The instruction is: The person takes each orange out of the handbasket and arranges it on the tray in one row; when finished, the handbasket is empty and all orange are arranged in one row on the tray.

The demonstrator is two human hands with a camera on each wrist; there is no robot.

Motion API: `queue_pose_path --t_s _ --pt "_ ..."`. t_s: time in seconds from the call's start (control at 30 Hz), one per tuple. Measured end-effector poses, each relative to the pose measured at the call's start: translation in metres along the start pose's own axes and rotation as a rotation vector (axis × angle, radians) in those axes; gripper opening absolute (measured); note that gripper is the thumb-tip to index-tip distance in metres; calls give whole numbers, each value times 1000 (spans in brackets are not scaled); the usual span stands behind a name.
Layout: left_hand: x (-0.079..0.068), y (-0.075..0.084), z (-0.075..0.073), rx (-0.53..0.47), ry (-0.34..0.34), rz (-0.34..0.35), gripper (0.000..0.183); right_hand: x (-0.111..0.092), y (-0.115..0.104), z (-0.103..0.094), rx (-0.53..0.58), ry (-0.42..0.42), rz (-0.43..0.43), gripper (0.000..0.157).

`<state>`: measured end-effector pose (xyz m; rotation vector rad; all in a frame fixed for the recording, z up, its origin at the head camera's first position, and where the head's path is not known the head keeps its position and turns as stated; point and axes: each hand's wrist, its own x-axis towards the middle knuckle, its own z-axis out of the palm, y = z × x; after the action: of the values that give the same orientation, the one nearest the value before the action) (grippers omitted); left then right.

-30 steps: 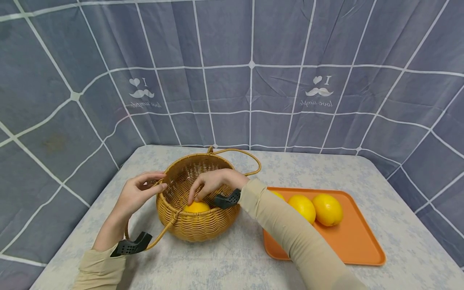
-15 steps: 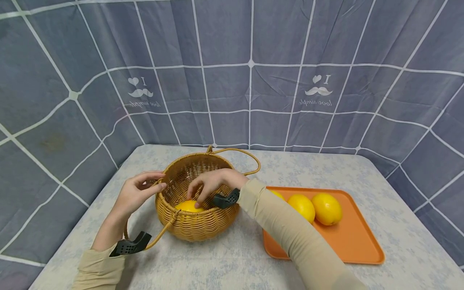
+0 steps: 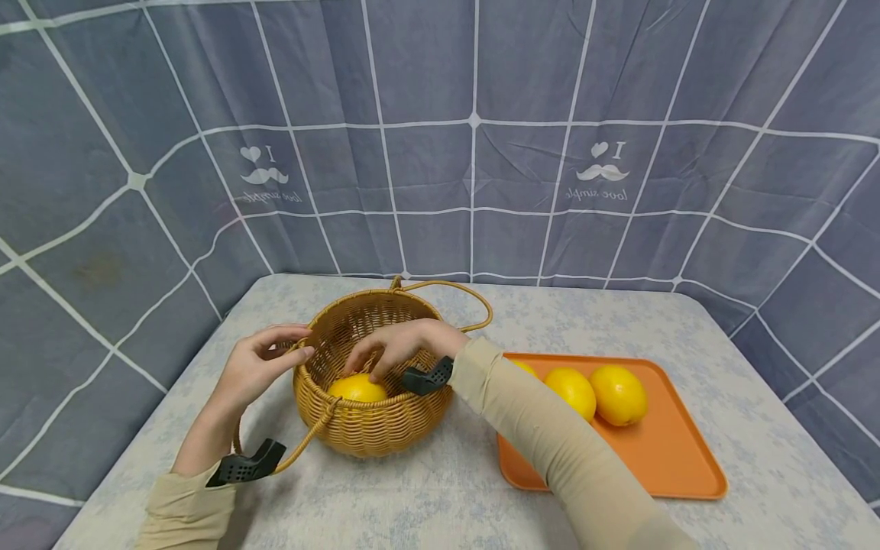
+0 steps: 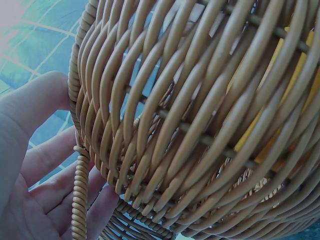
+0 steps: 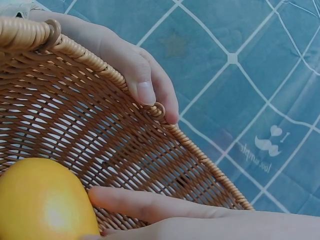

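A round wicker basket [image 3: 378,428] stands on the table, its two handles folded outward. My left hand [image 3: 257,367] holds the basket's left rim, thumb on the near side and fingers behind; the right wrist view shows its thumb [image 5: 145,92] over the woven edge. Inside the basket lies a yellow lemon [image 3: 357,388], near the front wall. My right hand [image 3: 399,347] reaches in from the right, with its fingertips against the lemon. In the right wrist view one nearly straight finger [image 5: 135,202] meets the lemon's side. The basket wall hides the lemon's underside.
An orange tray [image 3: 674,458] lies to the right with several lemons [image 3: 619,395] on it, partly covered by my right sleeve. One basket handle [image 3: 481,298] sticks out at the back right, the other at the front left. A grey-blue checked curtain [image 3: 440,168] hangs behind.
The lemon in the basket has shifted left and turned under my right fingers, which moved slightly left with it. My left hand has stayed on the rim.
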<state>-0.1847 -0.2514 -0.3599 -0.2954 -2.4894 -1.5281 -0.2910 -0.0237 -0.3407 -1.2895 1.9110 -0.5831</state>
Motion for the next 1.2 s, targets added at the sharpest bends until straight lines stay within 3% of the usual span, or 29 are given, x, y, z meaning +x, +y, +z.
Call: queue_pose_path --t_s 0.17,0.37,0.63,0.9,1.2 --pt "0 0 0 4 -2 -7 36 0 0 -1 26 -20 -27 41" --pt "0 0 0 7 0 -8 36 0 0 0 52 -20 15 46" --pt "1 0 1 -8 -2 -2 34 -4 -1 1 6 3 95 54" --pt "1 0 0 1 -3 -6 36 -3 1 3 17 39 108 48" --pt "0 0 0 0 -6 -7 36 -1 -1 2 -8 -38 155 73"
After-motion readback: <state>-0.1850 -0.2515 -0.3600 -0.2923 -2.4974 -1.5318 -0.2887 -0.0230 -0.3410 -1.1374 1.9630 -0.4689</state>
